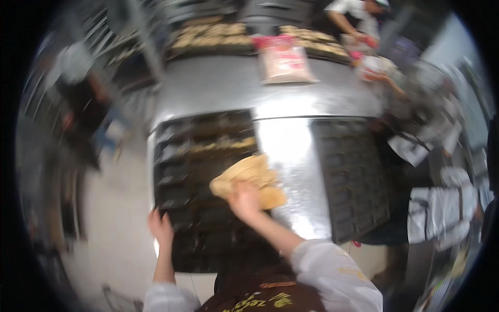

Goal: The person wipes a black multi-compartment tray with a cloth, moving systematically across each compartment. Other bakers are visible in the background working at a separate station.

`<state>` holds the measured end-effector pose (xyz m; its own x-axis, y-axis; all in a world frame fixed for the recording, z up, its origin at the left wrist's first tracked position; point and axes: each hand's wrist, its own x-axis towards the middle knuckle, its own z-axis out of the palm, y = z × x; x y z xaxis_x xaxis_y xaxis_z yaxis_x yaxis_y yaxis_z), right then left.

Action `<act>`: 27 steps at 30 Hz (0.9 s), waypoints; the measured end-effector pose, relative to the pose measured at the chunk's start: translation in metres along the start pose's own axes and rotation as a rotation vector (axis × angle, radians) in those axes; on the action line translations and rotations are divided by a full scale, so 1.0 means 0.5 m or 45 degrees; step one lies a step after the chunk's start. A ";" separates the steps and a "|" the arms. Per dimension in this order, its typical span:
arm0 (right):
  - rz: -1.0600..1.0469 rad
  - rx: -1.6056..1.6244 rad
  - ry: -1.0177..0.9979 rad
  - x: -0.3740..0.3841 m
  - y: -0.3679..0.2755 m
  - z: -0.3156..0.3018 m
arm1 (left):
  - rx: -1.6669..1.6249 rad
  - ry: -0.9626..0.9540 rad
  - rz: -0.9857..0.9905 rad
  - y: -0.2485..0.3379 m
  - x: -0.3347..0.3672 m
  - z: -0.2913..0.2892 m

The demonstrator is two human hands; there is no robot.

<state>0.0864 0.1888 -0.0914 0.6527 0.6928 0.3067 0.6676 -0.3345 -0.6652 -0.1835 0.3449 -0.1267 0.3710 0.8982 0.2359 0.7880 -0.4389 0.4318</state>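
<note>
A large dark baking tray (200, 229) with rows of moulded hollows lies on the metal table in front of me. My right hand (244, 199) is closed on a crumpled tan cloth (248, 176), pressing it over the right part of the tray. Yellowish bits (228, 144) show among the hollows farther back. At the tray's left edge, my left hand (161, 227) grips the rim; motion blur softens its fingers.
A second dark moulded tray (353, 179) lies to the right on the metal table (208, 86). Farther back are a pink-and-white bag (285, 61) and trays of pale dough pieces (210, 37). People stand left (78, 88) and far right (358, 15). White-and-grey bundles (436, 213) sit at right.
</note>
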 end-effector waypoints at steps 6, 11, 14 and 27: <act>0.228 -0.002 0.296 -0.019 0.019 0.106 | -0.018 0.070 0.311 -0.206 -0.008 0.115; 0.428 -0.091 0.066 -0.002 0.037 0.034 | -0.170 0.062 0.500 0.119 -0.020 0.029; 0.269 -0.084 0.169 -0.003 -0.041 -0.019 | -0.080 0.099 0.472 0.169 -0.050 -0.053; 0.437 -0.131 0.035 0.007 0.069 0.100 | 0.125 0.049 0.496 0.150 -0.060 -0.093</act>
<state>0.0937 0.2113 -0.1471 0.8535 0.5120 0.0967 0.4397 -0.6083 -0.6608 -0.1585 0.2837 -0.0608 0.6338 0.6627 0.3989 0.6361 -0.7400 0.2188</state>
